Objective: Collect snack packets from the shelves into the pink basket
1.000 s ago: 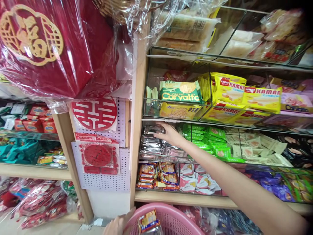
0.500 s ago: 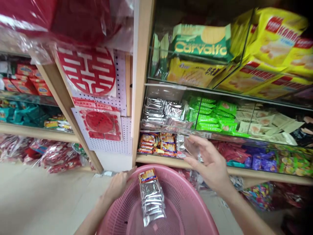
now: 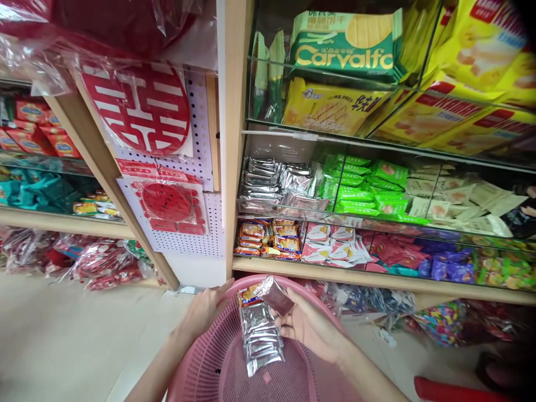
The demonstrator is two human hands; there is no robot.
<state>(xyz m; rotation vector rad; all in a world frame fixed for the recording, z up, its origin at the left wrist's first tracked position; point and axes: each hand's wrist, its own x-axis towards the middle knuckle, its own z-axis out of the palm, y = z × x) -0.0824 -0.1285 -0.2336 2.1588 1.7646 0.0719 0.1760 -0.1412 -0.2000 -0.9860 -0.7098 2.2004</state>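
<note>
My left hand (image 3: 200, 312) rests closed on the left part of the rim of a pink plastic basket (image 3: 330, 329), its fingers over the edge. Over the basket, my right hand (image 3: 307, 326) pinches a silver foil packet (image 3: 274, 296) between thumb and fingers. Beneath it, a row of overlapping silver packets (image 3: 260, 340) lies in the basket. An orange-and-blue snack packet (image 3: 248, 294) sits at the row's far end, partly covered by the held packet.
Ahead, glass-fronted shelves hold silver packets (image 3: 262, 181), green packets (image 3: 355, 187), orange snacks (image 3: 253, 237) and white-and-pink packets (image 3: 329, 243). The wooden shelf edge (image 3: 377, 277) runs just beyond the basket. Red paper decorations (image 3: 138, 109) hang at left. A red object (image 3: 454, 389) lies lower right.
My right hand has come down and left from in front of the shelf to above the basket, carrying the silver packet. My left hand stays at the basket rim.
</note>
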